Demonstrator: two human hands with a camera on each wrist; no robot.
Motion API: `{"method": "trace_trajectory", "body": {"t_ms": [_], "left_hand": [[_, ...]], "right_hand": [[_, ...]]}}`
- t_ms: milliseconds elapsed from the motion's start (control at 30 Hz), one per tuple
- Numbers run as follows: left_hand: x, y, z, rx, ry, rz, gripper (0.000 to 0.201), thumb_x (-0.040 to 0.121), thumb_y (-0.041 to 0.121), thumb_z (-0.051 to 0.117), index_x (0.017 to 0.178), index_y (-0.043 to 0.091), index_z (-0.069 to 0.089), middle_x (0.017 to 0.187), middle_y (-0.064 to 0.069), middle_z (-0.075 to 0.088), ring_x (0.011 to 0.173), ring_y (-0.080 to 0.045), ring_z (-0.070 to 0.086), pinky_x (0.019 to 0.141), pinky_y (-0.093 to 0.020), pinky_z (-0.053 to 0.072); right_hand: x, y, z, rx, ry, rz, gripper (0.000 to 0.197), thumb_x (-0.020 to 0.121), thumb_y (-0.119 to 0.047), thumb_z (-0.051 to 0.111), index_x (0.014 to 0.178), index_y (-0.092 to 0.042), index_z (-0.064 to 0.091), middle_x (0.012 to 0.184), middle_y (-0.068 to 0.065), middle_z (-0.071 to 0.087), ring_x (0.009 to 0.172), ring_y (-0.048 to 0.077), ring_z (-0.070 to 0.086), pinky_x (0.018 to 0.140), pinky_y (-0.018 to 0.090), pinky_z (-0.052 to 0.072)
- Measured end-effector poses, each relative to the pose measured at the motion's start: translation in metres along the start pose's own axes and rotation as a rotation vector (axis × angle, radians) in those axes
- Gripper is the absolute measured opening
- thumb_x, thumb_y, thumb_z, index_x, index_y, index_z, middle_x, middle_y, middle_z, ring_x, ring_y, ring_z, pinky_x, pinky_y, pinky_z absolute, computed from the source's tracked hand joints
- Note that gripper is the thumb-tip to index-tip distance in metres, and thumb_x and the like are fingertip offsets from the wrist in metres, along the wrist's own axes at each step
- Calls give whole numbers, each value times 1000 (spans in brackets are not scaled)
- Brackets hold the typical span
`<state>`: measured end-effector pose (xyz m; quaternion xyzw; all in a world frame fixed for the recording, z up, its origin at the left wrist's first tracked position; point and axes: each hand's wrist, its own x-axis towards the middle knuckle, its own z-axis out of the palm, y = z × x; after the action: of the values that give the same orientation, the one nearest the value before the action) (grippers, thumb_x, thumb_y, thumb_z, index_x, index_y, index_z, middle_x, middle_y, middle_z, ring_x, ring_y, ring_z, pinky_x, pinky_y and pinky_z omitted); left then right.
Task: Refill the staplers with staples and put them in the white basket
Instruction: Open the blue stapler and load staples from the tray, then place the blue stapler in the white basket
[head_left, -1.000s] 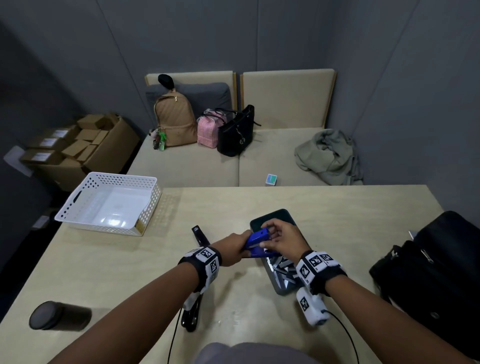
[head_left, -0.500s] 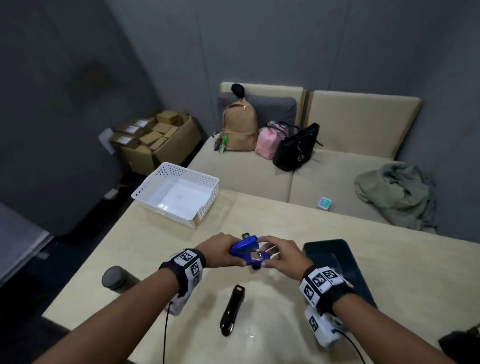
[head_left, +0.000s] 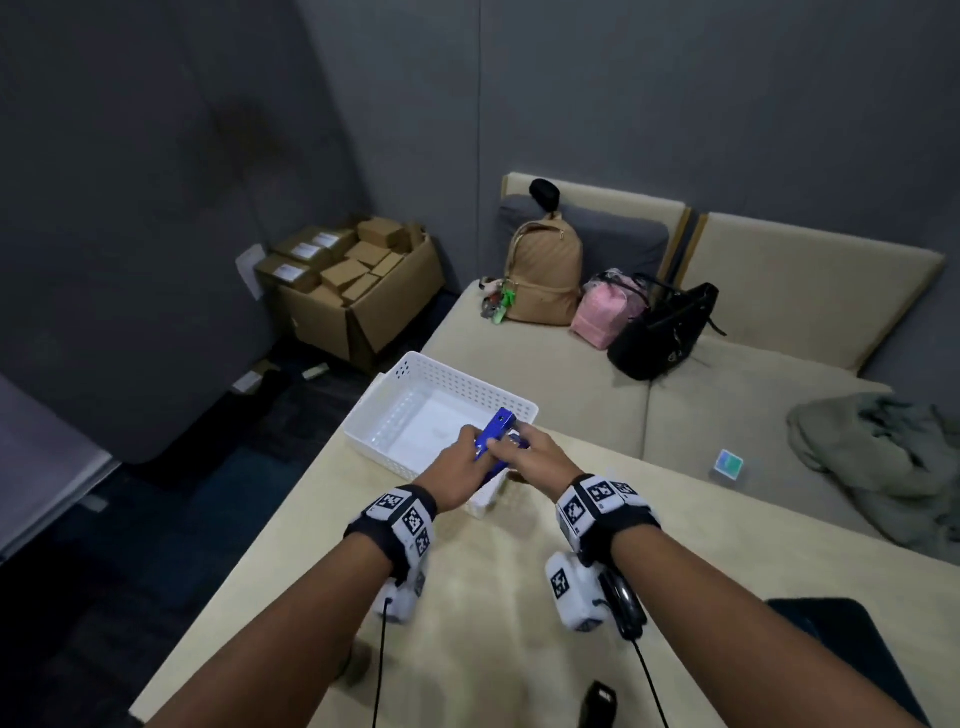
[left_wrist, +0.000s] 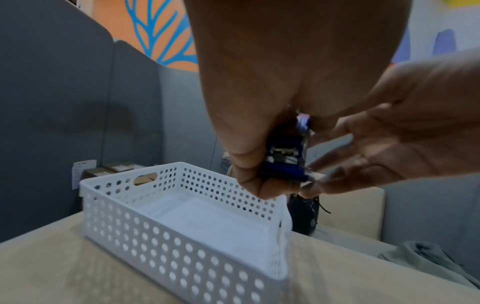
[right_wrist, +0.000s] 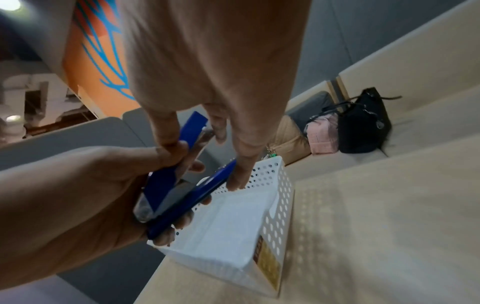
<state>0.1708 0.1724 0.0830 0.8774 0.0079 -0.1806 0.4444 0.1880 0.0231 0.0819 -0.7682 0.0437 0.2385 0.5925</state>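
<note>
Over by the table's far left corner sits the white basket (head_left: 387, 384), bare inside, its thin holed walls close to the table edge (head_left: 291, 478), so a nudge could slide it toward the drop. My left hand (head_left: 457, 473) curls round the hinge end of the blue stapler (head_left: 496, 434), which hangs above the near end of the basket with its top arm swung up from the base. I judge it light but stiff, smooth plastic over a metal staple rail, sprung at the hinge, so the sides near the hinge are the safest hold. My right hand (head_left: 535, 457) pinches its front end with thumb and fingertips. Further right a black stapler (head_left: 623, 605) lies half hidden under my wrist, with bare table beyond it.
</note>
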Motion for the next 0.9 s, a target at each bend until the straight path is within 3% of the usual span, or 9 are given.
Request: {"method": "trace_trajectory", "body": {"t_ms": [133,267,367,467,633,700,767,800,900], "left_hand": [[54,-14,-6,-48,-64,-61,39,88,42,47,114,13,44,105,-18,57,80,-26,61,55,-28,37],[93,-25,-4,22,-166,-105,19,90,15,50,106,7,48,81,-7,54,60,-22,51,49,-23,43],[116,-31,1,35,-163,-125,13,88,17,59,100,14,55,85,-6,61,74,-25,57,63,-26,46],[138,-36,13,72,-154,-170,18,88,24,61,74,14,57,75,-10,63,75,-28,60,58,-27,43],[159,-45,34,205,-137,-210,33,87,27,66,98,-3,65,99,-20,70,96,-33,66,73,-32,48],[162,-46,40,264,-134,-221,30,85,26,67,97,-1,66,96,-19,70,95,-32,66,71,-31,48],[163,-49,46,301,-122,-222,26,81,25,70,92,2,66,88,-16,67,90,-32,67,66,-29,46],[162,-48,48,315,-121,-213,24,80,24,70,90,3,66,88,-16,67,89,-32,68,65,-29,46],[160,-48,53,347,-155,-185,32,88,27,61,98,-2,66,102,-20,69,96,-35,64,72,-33,46]], "right_hand": [[51,-11,2,-231,24,37,46,83,-28,61,127,-33,52,117,1,61,110,24,60,100,41,48],[96,2,1,-365,-8,124,37,87,-16,49,124,-20,51,114,5,60,106,27,57,101,47,47],[129,21,-1,-336,49,181,60,86,-16,39,145,-19,27,120,11,58,103,31,57,98,52,48],[155,34,-8,-299,114,221,70,85,-16,36,150,-27,12,127,16,54,109,38,58,96,50,50],[156,29,-15,-520,34,196,48,92,-6,35,139,-4,40,138,23,48,123,38,49,104,43,41],[149,24,-19,-518,75,171,31,92,-1,37,118,1,53,129,23,54,118,37,52,97,39,41],[141,19,-21,-491,124,156,20,85,1,36,92,-8,53,111,24,61,101,36,57,82,37,44],[138,20,-22,-472,142,147,21,84,1,36,90,-7,54,107,23,62,99,37,58,81,37,46],[127,20,-29,-371,190,139,37,87,1,40,117,-4,61,119,22,63,112,38,56,98,38,46]]}}
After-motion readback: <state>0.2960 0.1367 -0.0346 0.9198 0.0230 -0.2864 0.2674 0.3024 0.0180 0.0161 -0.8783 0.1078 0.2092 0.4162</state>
